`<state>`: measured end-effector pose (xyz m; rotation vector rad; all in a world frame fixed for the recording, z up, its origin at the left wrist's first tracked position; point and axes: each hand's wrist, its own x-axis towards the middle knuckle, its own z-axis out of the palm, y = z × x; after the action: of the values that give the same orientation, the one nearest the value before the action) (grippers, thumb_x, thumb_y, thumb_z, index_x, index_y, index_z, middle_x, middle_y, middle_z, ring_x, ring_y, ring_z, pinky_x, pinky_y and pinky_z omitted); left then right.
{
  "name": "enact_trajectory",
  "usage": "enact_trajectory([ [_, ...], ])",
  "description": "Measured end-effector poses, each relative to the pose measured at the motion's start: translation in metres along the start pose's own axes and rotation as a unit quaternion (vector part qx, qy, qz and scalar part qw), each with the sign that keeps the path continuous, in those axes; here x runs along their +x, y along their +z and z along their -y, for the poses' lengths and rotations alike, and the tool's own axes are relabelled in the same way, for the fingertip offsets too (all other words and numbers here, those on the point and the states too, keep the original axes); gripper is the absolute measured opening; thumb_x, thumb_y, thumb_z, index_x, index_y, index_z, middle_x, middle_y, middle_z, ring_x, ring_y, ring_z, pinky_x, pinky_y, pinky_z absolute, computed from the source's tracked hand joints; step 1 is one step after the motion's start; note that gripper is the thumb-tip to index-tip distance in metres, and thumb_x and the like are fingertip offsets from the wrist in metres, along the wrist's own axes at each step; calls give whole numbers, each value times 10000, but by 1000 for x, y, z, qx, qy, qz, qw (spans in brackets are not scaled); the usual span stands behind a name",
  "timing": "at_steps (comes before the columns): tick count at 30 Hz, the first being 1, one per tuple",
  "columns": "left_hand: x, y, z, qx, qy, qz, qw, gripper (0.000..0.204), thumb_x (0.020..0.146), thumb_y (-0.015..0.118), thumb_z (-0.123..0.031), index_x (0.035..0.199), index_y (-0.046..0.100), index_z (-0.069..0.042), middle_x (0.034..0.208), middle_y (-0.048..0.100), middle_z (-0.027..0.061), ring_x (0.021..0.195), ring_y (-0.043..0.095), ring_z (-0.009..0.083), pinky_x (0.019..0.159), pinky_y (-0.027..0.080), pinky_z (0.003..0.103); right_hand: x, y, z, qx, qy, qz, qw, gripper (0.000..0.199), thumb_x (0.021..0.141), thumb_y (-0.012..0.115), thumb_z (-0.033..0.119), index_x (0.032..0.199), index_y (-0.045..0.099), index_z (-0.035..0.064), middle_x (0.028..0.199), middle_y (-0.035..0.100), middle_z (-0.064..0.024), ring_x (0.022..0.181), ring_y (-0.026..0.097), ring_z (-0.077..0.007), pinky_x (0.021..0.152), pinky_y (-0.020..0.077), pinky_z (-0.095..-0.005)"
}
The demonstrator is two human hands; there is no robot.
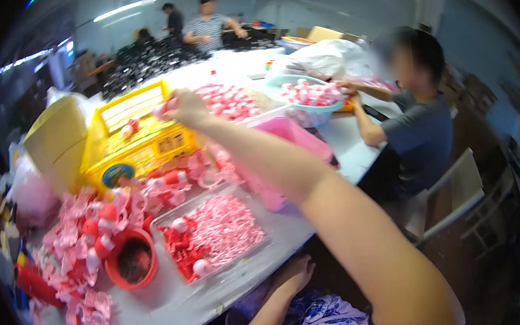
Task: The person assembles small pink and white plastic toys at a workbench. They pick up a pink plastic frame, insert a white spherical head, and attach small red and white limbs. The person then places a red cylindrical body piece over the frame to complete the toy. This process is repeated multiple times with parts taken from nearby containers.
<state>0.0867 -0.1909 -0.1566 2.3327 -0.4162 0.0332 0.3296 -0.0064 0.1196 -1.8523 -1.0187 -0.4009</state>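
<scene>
My right hand [186,109] reaches far across the table, over the right rim of a yellow plastic basket [149,166]. Its fingers are closed around small pink-and-red plastic pieces [166,110]. A few similar red-and-pink pieces [128,129] lie inside the basket. My left hand [296,274] rests low by the table's front edge, above my lap, its fingers loosely extended and nothing visible in them. Between the arms and the basket stands a clear tray [252,250] holding small pink pieces [225,227] and red pieces [184,249].
Pink plastic parts [71,228] are heaped at left around a red cup [136,285]. A pink bin [295,136] stands under my right arm. Beyond lie a pile of pink-and-white pieces [230,101] and a light-blue basin [311,116], where a co-worker [419,111] sits at right.
</scene>
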Motion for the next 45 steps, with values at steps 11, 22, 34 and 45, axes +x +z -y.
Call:
enact_trajectory([
  [11,12,-3,-15,-69,15,-21,997,237,884,556,-175,1013,621,11,946,638,255,874,622,404,776,496,455,-20,28,23,-356,-298,90,881,183,795,604,153,950,685,98,1048,611,-93,1014,586,-257,845,484,-371],
  [22,13,-12,-32,66,-34,51,996,235,858,607,-224,943,633,-7,889,642,210,865,625,368,798,486,454,-205,-107,106,-86,-487,382,780,204,815,564,152,973,622,36,1015,603,-109,980,613,-269,832,531,-392],
  [34,12,6,-27,35,-50,43,997,237,878,578,-227,1005,640,-37,975,635,197,929,618,361,837,487,453,-302,-213,-31,-98,-93,-114,984,232,833,636,-19,1062,606,-2,1005,649,-115,936,633,-275,842,501,-355],
  [45,-28,-48,-89,-52,259,-117,957,253,775,696,-75,1021,656,-26,724,597,73,687,620,233,748,551,341,-304,-206,-125,-216,32,-213,952,369,925,603,123,1249,499,-21,1202,538,-171,1148,501,-314,1002,377,-406],
])
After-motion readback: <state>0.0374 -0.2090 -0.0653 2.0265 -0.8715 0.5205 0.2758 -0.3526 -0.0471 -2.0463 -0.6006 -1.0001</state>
